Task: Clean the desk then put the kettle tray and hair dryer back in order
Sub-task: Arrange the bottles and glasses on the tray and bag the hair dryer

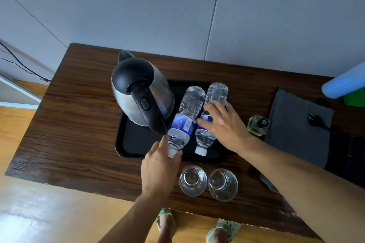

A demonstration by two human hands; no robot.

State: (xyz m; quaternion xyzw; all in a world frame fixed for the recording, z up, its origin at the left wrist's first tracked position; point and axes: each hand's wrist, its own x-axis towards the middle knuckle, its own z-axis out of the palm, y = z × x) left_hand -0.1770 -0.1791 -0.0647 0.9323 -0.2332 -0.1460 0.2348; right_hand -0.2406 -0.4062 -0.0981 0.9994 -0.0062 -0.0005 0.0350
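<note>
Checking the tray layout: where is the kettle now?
Head view: kettle stands on the black tray's left side, beside the left water bottle lying there.

Steel kettle [138,94], black lid and handle: upright on left half of black tray [134,138]; tray flat on dark wooden desk [79,114].

No text I can read. The left bottle [192,100] has a blue label [180,123] with white print and a barcode [187,126], all too blurred to make out. The right bottle [216,92] has the same kind of label, partly under my right hand [225,126]. Its print is unreadable too.
</note>
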